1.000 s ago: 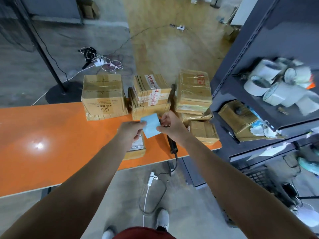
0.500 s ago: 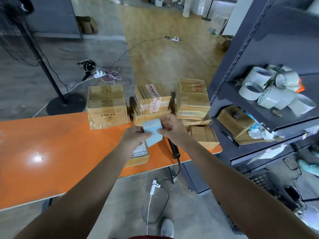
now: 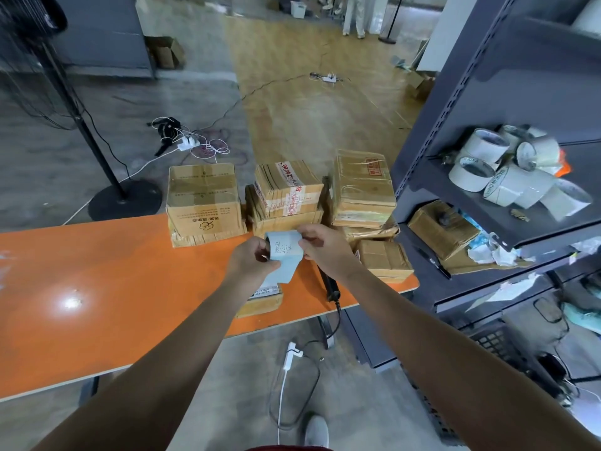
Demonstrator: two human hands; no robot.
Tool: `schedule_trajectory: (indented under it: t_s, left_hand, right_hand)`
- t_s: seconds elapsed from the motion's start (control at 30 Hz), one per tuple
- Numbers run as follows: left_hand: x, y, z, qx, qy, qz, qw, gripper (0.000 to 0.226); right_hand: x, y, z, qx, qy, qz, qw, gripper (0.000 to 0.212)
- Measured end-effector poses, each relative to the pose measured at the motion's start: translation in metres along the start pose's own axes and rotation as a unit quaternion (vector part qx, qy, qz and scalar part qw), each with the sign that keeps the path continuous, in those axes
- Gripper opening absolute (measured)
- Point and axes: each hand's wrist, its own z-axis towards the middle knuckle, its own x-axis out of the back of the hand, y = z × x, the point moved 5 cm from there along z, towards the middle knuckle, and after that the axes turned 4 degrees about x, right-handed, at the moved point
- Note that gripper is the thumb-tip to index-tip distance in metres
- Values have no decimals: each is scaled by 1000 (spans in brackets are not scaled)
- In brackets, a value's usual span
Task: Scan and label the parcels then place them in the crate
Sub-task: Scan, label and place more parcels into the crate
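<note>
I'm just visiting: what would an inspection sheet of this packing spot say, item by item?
Surface: orange table, glossy; parcels crowd its far right part.
Job's things: taped cardboard parcels stacked along the far edge; small parcel near the front edge; black scanner lying beside it.
Clutter: tape rolls and crumpled paper on the grey shelf unit.
Hands: left hand and right hand both pinch the blue label above the table.
Cables: scanner cable hangs off the table edge; white cable on the floor.
Surroundings: grey shelf unit at right; fan stand at left.
</note>
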Motion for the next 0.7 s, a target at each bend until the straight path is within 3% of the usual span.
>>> schedule_trajectory:
  t_s: [0.23,0.43,0.53,0.7]
  left_hand:
    - [-1,4,-3,-37,17,42,998,20]
    - [-1,7,-2,-67,27,85,994,21]
    - [-3,6,0,-59,30,91,994,30]
    - [-8,4,2,15,12,16,1000,43]
  right_hand:
    - [1,2,4,-8,8,-20,1000,22]
    - [1,2,2,-66,-17,40,997,9]
    - [3,1,2,-67,-8,30,997,3]
    - [-2,1,0,-65,-13,26,997,15]
